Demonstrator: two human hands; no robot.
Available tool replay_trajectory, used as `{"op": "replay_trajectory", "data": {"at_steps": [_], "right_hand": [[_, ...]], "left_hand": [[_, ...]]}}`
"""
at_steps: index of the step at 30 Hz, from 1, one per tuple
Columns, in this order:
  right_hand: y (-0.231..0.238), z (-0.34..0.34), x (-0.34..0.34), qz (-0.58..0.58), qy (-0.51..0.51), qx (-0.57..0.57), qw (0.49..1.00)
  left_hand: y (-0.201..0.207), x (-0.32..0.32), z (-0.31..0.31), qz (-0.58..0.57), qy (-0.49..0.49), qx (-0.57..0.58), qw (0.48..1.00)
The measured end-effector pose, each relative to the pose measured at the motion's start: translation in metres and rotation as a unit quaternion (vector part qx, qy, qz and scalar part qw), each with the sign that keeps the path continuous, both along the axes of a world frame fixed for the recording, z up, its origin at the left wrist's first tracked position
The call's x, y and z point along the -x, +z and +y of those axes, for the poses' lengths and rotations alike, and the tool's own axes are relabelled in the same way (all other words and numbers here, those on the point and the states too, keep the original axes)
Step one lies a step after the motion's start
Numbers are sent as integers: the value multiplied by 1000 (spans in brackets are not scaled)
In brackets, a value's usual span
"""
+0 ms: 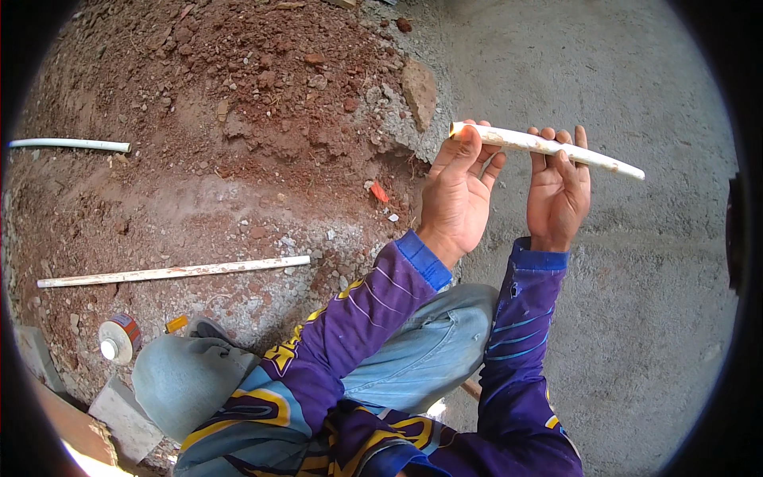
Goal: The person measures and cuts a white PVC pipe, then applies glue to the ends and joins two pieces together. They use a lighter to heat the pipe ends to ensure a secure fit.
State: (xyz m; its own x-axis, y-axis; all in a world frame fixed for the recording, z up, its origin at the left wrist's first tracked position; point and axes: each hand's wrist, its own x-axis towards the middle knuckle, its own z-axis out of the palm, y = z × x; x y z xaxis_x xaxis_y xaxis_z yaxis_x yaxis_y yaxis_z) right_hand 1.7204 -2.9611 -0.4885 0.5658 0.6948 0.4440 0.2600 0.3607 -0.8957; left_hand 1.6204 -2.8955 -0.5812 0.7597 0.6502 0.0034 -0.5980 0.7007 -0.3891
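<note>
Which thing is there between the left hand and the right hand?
In the head view, a stretch of the white pipe spans from the left hand to the right hand; below it, grey concrete floor shows in the gap.

On my feed, rough grey concrete floor [652,310] spreads across the right, meeting reddish, pebbly soil [199,87] on the left. I see a flat stone [419,94] at their far border, grey blocks [123,420] near left, and bright light [87,463] in that near corner.

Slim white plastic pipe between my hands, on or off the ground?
Off: left hand and right hand hold the pipe up, over grey concrete.
</note>
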Motion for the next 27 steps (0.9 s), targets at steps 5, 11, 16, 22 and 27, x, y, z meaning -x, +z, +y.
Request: {"op": "replay_trajectory", "data": {"at_steps": [5,11,16,22,27], "right_hand": [[-3,2,2,11,-3,7,1000],[-2,3,2,-4,7,7,1000],[-1,4,4,6,6,14,1000],[-2,2,3,-1,52,8,999],[0,8,14,-15,63,-1,998]], "left_hand": [[-2,2,-1,-18,-10,30,999],[-4,-10,-12,-17,-15,20,1000],[0,-13,-21,-2,-19,-9,1000],[2,-11,-16,-3,-4,-13,1000],[1,-9,-13,-36,11,-12,999]]}}
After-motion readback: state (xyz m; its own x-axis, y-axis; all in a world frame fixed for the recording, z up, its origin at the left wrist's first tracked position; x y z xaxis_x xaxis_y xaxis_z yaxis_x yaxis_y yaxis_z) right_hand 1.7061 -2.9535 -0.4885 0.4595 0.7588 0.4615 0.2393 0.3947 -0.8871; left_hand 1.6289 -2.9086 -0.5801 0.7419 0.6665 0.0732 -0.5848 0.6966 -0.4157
